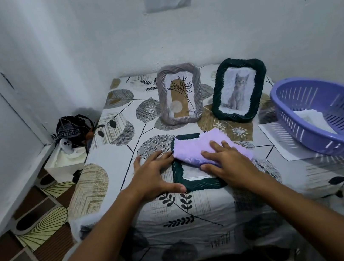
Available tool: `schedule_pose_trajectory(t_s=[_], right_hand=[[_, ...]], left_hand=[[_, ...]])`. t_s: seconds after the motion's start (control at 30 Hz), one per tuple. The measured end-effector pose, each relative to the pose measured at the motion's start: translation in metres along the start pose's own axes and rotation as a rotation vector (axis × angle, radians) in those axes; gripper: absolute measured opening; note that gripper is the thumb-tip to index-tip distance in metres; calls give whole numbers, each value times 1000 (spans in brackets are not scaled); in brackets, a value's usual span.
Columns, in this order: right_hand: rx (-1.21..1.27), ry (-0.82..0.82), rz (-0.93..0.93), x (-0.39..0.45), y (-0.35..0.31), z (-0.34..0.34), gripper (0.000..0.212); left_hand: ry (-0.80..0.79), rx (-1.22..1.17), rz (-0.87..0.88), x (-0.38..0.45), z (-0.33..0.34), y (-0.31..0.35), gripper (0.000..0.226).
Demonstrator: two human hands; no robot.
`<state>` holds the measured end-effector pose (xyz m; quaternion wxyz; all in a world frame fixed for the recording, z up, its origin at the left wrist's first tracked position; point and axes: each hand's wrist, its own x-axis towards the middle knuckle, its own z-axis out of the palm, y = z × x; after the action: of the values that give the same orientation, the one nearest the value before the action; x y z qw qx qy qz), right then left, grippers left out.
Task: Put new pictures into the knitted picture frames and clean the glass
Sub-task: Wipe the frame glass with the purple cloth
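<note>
A dark green knitted frame [179, 180] lies flat on the table near the front edge. A folded purple cloth [193, 147] covers most of its glass. My right hand [227, 164] presses flat on the cloth with straight fingers. My left hand [153, 177] rests spread on the frame's left side, thumb at its lower left corner. At the back stand two upright frames: a grey knitted frame [180, 93] with a plant drawing and a dark green frame [238, 90] with a kitten picture.
A purple plastic basket [329, 111] with paper inside sits at the right on a white sheet [280, 143]. The table wears a leaf-patterned cloth [110, 139]. A dark bag [72, 129] and a white box [66, 161] stand on the floor at the left.
</note>
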<state>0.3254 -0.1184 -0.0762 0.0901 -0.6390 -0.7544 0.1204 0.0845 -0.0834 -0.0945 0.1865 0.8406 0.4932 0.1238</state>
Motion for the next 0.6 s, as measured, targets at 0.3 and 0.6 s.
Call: schedule_pose_trajectory(t_s=[0.3,0.6], right_hand=[[195,-119,-8,4,2,-6,46],[1126,-58,222,-3,-14,-54,48]], left_hand=[[17,4,5,0,0,0,128],[-73,-60,-48,-1,-7,4,121]])
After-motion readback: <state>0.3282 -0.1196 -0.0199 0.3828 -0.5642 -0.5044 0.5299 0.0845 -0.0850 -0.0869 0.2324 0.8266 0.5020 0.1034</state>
